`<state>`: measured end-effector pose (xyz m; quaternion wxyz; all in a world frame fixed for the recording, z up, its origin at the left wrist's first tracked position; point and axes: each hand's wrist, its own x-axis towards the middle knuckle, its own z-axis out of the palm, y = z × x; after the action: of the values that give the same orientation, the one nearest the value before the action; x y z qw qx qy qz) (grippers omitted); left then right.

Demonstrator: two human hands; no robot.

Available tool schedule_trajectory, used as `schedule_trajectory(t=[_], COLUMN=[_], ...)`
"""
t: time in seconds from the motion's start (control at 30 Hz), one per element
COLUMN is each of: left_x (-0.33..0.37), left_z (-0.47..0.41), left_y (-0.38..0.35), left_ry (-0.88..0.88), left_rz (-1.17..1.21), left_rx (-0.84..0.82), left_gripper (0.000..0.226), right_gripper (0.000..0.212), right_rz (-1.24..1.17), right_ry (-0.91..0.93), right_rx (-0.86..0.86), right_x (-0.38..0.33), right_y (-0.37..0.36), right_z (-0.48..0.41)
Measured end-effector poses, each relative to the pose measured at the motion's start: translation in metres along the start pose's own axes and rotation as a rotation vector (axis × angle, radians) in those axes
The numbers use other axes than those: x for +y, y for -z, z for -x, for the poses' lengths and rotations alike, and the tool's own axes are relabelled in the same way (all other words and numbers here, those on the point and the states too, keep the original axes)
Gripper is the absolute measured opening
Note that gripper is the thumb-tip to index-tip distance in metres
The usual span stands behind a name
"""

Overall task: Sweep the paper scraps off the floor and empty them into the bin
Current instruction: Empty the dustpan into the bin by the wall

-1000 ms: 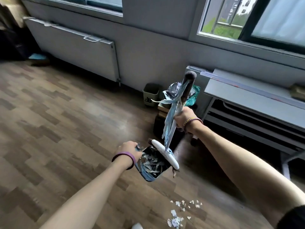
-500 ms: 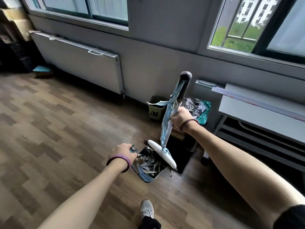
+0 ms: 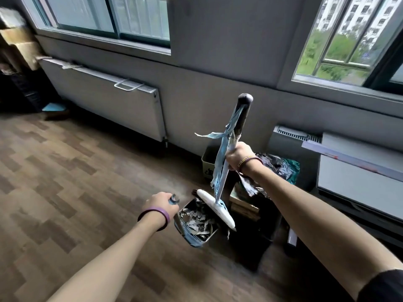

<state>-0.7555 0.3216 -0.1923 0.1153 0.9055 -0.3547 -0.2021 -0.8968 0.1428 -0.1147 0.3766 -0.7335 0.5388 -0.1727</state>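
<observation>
**Paper scraps sit in the pan, with the bin just to its right**

Wood floor (image 3: 65, 182) fills my left side. Next comes the left hand (image 3: 157, 202), wrapped round the handle of the dustpan (image 3: 192, 238) and holding it off the floor. The paper scraps (image 3: 197, 217) are heaped inside it. The head of the broom (image 3: 216, 208) lies across the pan's open edge, and the right hand (image 3: 238, 154) grips the shaft higher up. Just right of the pan is what I take to be the dark bin (image 3: 255, 243), though I cannot make out its rim. A small green bin (image 3: 207, 162) stands further back by the wall.

I see three risks from here:
- If the pan tips before its lip is over the opening, the scraps go back on the floor.
- If the broom head lifts away too soon, these light pieces could flutter out.
- The ragged blue strip (image 3: 220, 158) hanging off the shaft could drag some out.
</observation>
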Motion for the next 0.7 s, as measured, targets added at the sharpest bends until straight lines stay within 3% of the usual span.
schedule_trajectory(t=[0.2, 0.5, 0.7], left_x=[0.013, 0.017, 0.029], left_z=[-0.077, -0.226, -0.326], left_y=[0.027, 0.066, 0.1], left_ry=[-0.021, -0.124, -0.193], left_rz=[0.02, 0.008, -0.012], left_rx=[0.007, 0.0, -0.049], left_gripper=[0.016, 0.02, 0.019], right_gripper=[0.031, 0.023, 0.029], right_rz=[-0.094, -0.051, -0.071], right_ry=[-0.016, -0.038, -0.079], right_rx=[0.057, 0.178, 0.278], right_x=[-0.02, -0.067, -0.096], right_y=[-0.005, -0.036, -0.047], right_z=[-0.076, -0.189, -0.269])
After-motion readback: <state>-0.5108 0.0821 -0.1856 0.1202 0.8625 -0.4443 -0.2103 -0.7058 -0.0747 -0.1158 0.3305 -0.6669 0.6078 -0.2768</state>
